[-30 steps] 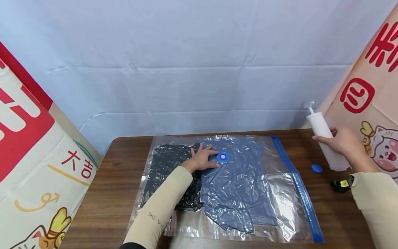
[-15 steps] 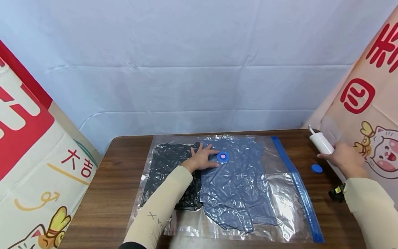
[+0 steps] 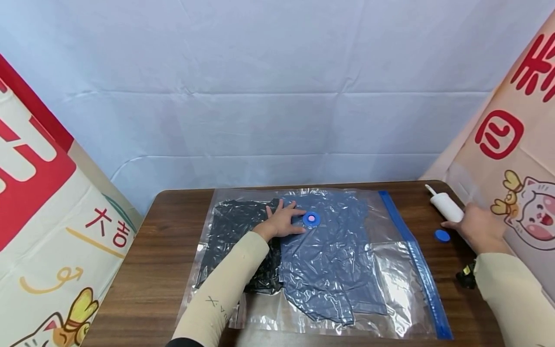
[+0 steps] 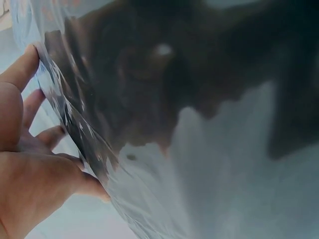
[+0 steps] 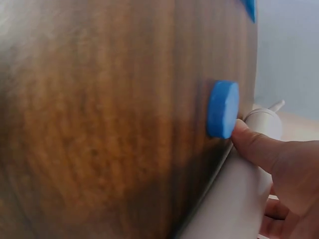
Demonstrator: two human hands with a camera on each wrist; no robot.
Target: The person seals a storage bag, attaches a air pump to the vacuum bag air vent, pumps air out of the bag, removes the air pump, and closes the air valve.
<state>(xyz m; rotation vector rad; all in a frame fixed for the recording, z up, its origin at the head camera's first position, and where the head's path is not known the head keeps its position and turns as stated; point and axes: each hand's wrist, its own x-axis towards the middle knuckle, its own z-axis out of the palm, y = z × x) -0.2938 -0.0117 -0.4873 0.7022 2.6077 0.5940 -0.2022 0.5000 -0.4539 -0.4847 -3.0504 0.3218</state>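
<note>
A clear vacuum storage bag [image 3: 394, 270] lies flat on the table, with a dark folded garment [image 3: 234, 221] and a blue garment [image 3: 334, 270] inside. My left hand [image 3: 283, 221] rests on the bag with fingers spread, just left of its round blue valve [image 3: 311, 219]. In the left wrist view, the left hand's fingertips [image 4: 35, 52] touch the shiny plastic. At the table's right edge my right hand [image 3: 481, 229] holds a white hand pump [image 3: 447, 207], which lies along the tabletop. The right wrist view shows the thumb across the pump's barrel [image 5: 224, 199], beside a blue cap [image 5: 223, 109].
The blue zip strip [image 3: 416, 260] runs down the bag's right side. The wooden table [image 3: 143, 250] ends at a pale cloth backdrop [image 3: 277, 120]. Printed banners [image 3: 34, 193] flank both sides, the right one close behind my right hand.
My right hand has lowered the white pump from a raised, steeper tilt down to the table at the right edge. The left hand and the bag have stayed in place.
</note>
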